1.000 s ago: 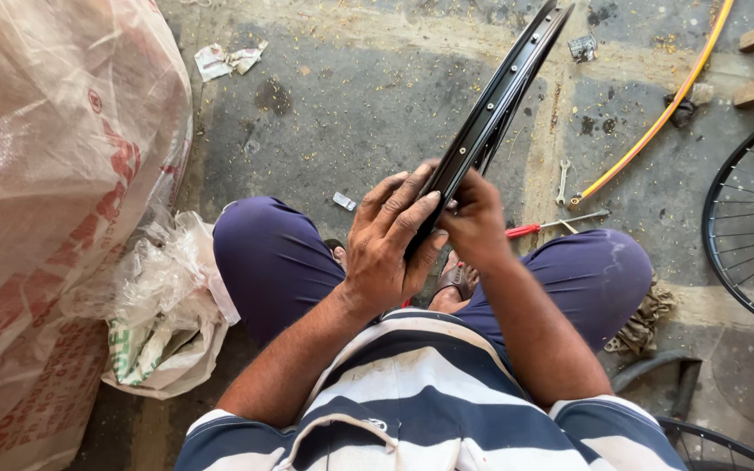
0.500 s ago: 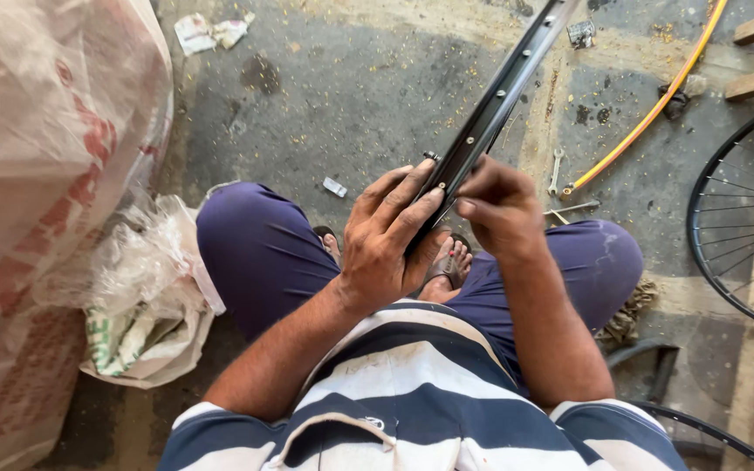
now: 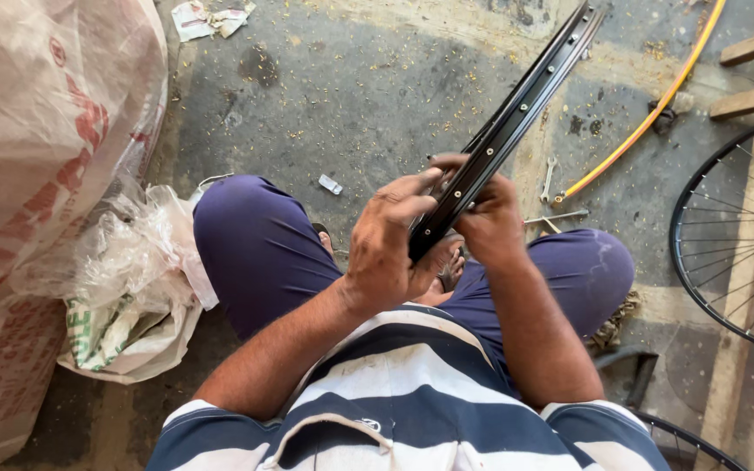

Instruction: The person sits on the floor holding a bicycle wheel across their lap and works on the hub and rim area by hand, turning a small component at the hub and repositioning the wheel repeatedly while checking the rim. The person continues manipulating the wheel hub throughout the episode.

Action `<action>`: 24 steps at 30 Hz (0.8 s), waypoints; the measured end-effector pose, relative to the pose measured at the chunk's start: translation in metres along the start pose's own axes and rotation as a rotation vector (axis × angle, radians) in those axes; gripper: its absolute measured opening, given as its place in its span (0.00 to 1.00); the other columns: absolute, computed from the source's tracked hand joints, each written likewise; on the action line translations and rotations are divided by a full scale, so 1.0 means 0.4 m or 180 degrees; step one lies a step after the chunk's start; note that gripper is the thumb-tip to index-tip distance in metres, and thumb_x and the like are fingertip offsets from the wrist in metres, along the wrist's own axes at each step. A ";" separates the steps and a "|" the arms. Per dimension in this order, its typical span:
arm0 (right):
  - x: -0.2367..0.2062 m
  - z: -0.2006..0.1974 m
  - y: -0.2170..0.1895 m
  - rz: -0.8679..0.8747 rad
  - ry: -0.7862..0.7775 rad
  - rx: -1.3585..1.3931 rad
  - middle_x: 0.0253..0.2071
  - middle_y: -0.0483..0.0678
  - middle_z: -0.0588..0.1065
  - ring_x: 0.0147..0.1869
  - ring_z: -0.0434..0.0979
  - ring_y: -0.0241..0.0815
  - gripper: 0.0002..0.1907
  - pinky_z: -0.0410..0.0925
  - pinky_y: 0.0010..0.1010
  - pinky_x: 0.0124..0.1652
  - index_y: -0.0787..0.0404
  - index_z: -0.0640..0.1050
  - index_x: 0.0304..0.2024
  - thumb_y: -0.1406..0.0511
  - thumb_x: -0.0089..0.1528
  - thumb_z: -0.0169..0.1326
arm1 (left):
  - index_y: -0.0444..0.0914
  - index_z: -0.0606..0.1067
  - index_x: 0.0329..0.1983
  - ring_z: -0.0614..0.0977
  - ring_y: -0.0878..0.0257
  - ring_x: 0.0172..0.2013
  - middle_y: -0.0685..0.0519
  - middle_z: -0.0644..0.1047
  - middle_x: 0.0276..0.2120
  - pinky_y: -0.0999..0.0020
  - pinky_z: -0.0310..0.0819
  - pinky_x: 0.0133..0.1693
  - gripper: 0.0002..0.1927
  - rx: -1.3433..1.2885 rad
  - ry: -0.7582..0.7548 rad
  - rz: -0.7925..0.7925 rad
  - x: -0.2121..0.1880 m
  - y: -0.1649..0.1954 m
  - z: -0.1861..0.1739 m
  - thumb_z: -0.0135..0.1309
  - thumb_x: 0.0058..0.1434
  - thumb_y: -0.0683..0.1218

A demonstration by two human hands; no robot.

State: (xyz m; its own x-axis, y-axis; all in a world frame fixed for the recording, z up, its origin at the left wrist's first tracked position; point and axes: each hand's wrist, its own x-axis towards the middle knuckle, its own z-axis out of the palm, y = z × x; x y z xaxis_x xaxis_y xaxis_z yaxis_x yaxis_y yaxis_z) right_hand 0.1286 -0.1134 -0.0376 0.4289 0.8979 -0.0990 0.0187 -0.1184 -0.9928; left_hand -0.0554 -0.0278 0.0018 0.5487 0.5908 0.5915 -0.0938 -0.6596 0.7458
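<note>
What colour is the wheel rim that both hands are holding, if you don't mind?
The wheel rim is black with small silvery spoke holes, seen best in the head view.

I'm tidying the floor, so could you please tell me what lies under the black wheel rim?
Beneath the black rim show concrete floor and, by the right hand, a spanner. Both hands and the knees hide whatever lies under its lower end.

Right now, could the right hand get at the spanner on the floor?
Probably yes: the spanner lies on bare floor just beyond the right hand, nothing between, though that hand is holding the rim.
</note>
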 end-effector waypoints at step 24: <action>-0.020 0.013 -0.046 -0.0488 -0.0173 0.1985 0.49 0.46 0.77 0.55 0.80 0.38 0.10 0.74 0.30 0.60 0.63 0.79 0.39 0.76 0.57 0.63 | 0.38 0.56 0.72 0.74 0.47 0.66 0.41 0.67 0.69 0.56 0.72 0.63 0.43 -0.0321 -0.0121 -0.0633 -0.016 -0.008 0.007 0.67 0.63 0.54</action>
State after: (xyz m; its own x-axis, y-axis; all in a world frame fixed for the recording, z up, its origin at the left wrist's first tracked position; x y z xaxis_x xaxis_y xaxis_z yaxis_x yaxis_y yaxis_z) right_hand 0.1203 -0.1161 -0.0190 0.4162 0.9073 0.0601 -0.4595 0.2669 -0.8471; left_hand -0.0561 -0.0307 -0.0054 0.5954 0.6854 0.4193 -0.0623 -0.4809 0.8746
